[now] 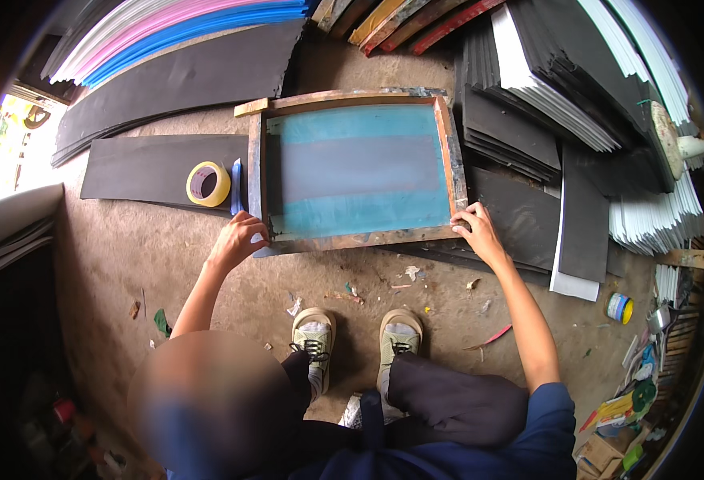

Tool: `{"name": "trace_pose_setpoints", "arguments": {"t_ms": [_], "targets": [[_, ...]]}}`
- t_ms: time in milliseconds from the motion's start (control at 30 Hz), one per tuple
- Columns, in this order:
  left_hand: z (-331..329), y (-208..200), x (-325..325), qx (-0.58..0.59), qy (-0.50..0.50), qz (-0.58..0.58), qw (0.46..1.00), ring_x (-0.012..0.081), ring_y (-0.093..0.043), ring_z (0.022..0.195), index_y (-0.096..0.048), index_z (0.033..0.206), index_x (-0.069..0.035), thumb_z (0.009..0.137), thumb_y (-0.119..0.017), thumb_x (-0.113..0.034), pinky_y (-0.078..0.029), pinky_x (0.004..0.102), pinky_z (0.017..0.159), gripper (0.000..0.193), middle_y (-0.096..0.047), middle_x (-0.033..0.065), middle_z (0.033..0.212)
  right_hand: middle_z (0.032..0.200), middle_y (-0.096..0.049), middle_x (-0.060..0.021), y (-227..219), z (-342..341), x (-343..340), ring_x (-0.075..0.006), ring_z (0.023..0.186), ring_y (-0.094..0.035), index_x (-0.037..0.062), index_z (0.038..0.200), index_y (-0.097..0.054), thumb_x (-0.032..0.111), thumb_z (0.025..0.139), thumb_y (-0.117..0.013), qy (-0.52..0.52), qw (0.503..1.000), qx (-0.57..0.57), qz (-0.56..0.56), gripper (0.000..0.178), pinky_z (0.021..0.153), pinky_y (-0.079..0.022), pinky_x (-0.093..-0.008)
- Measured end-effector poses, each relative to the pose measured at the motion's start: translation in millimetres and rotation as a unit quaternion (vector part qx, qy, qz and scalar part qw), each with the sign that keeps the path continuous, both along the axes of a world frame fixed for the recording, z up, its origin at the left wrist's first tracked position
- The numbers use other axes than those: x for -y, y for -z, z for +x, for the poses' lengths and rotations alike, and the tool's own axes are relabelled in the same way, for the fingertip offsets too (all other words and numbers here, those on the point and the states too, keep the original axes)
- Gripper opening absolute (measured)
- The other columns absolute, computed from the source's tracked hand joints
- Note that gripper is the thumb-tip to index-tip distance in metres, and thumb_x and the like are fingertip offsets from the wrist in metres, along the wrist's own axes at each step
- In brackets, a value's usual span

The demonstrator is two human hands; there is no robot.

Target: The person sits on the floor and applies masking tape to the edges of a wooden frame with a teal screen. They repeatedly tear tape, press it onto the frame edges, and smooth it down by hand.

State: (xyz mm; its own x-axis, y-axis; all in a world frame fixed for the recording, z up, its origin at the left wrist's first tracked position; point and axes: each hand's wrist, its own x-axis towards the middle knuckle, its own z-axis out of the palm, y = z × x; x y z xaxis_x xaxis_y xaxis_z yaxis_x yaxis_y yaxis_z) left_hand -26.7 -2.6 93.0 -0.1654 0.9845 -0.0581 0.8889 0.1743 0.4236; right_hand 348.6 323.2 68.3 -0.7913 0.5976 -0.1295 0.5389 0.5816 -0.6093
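Both hands are at the near corners of a wooden frame. Left hand has its fingers bent in tight and has hold of the near left corner. Right hand pinches the near right corner, thumb and fingers close together. The frame is out in front of the person, past the shoes. It is a big box shape with a blue-green screen inside, and a wide gray band goes across the middle. I cannot tell if the frame lies all flat or is tipped up a bit.

Just left of the frame is a blue tool, long and thin. Next to it is a roll of yellow tape. The tape sits on a dark sheet, left of the frame. Past the frame, to the far left, is a pile of white, pink and blue sheets. More old wood frames stand past its far side. Right of the frame there are lots of black sheets. A little yellow and blue jar is well off to its near right. Bits of trash lie on the floor on the frame's near side.
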Motion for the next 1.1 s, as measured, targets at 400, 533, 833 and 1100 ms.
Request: {"name": "trace_pose_setpoints", "arguments": {"t_ms": [400,533,833,1100], "targets": [[9,-5,10,0.019,-0.078,0.011,0.997,0.0271,-0.054,0.091,-0.055,0.098,-0.006,0.077,-0.065,-0.013,-0.046,0.0351,0.082,0.024,-0.056,0.0089,0.093,0.090,-0.054,-0.0059,0,8,31,-0.0268,0.091,-0.050,0.0059,0.079,-0.058,0.005,0.070,-0.069,0.041,0.992,-0.075,0.092,0.015,0.083,-0.039,-0.0381],[13,1,3,0.012,-0.042,-0.014,0.999,0.0238,-0.051,0.102,-0.056,0.109,-0.010,0.075,-0.069,-0.023,-0.039,0.0375,0.093,0.039,-0.057,0.0057,0.105,0.081,-0.055,-0.0059,-25,5,43,-0.0259,0.090,-0.051,0.0060,0.081,-0.055,0.007,0.075,-0.064,0.010,0.987,-0.054,0.151,0.010,0.089,-0.035,-0.0410],[20,8,-1,0.059,-0.034,-0.010,0.998,0.0168,-0.057,0.094,-0.064,0.095,-0.016,0.074,-0.070,-0.032,-0.031,0.0369,0.094,0.028,-0.063,-0.0005,0.092,0.076,-0.054,-0.0032,-156,-20,53,-0.0214,0.080,-0.049,0.0063,0.080,-0.057,0.008,0.075,-0.065,-0.006,0.991,-0.020,0.135,0.010,0.085,-0.033,-0.0357],[12,14,14,0.130,-0.064,0.048,0.988,0.0172,-0.061,0.082,-0.065,0.084,-0.009,0.076,-0.070,-0.025,-0.041,0.0347,0.083,0.019,-0.065,0.0035,0.080,0.073,-0.049,-0.0048,-251,-43,103,-0.0219,0.079,-0.046,0.0053,0.079,-0.055,0.010,0.075,-0.066,-0.077,0.972,-0.026,0.221,0.012,0.085,-0.034,-0.0371]]}}
